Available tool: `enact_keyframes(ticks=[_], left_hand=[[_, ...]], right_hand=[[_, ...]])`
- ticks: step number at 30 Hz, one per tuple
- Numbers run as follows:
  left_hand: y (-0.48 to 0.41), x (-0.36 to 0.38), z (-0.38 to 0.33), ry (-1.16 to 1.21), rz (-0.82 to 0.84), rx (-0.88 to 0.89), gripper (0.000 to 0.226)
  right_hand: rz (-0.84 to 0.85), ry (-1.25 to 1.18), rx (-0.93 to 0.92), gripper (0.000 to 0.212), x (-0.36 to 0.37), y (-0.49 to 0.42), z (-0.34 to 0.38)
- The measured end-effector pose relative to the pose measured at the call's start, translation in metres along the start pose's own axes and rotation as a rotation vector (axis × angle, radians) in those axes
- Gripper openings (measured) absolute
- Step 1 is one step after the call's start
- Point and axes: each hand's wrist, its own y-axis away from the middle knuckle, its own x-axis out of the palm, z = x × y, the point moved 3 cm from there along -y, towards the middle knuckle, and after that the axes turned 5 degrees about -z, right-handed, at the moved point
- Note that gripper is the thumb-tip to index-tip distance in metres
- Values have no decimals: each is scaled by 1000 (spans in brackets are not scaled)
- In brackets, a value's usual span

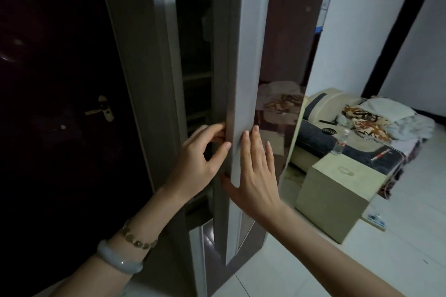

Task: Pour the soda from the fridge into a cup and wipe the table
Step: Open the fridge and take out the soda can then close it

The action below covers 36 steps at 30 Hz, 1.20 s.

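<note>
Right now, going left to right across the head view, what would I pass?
Brass door handle → left hand gripping the fridge door → right hand flat on it → beige box → patterned blanket.

Both my forearms are bare; they enter from below and converge upward.

(a) My left hand (200, 164): the fingers (217, 129) are curled round the edge of the fridge door (241, 67), their tips out of sight behind it. The thumb (222, 149) is pressed on the near side, forming a pinch grip. The left wrist carries a pale bangle (119, 260) and, just above it, a chain bracelet (138, 236).

(b) My right hand (255, 176): back of the hand toward me, palm laid flat on the same door just beside the left hand. The four fingers are straight and slightly spread, pointing up. The thumb is splayed out to the left, its tip below my left palm.
</note>
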Motion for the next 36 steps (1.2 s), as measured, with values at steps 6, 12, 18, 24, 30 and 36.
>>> enact_keyframes(ticks=[6,12,18,24,30,36], left_hand=[[19,21,22,-98,91,119,51],[29,65,17,-144,267,284,72],[34,111,-6,-66,265,495,68],[35,164,-40,-30,351,615,77],[38,222,-69,-60,480,613,75],[36,281,-101,-116,459,667,73]], right_hand=[[-124,-2,-31,97,-24,23,-23],[-194,30,-112,103,-57,46,-55],[-223,83,-28,104,-90,80,-92],[-257,258,76,96,-121,106,-129],[-233,442,179,78,-152,127,-180],[-204,526,274,67,-178,136,-241]])
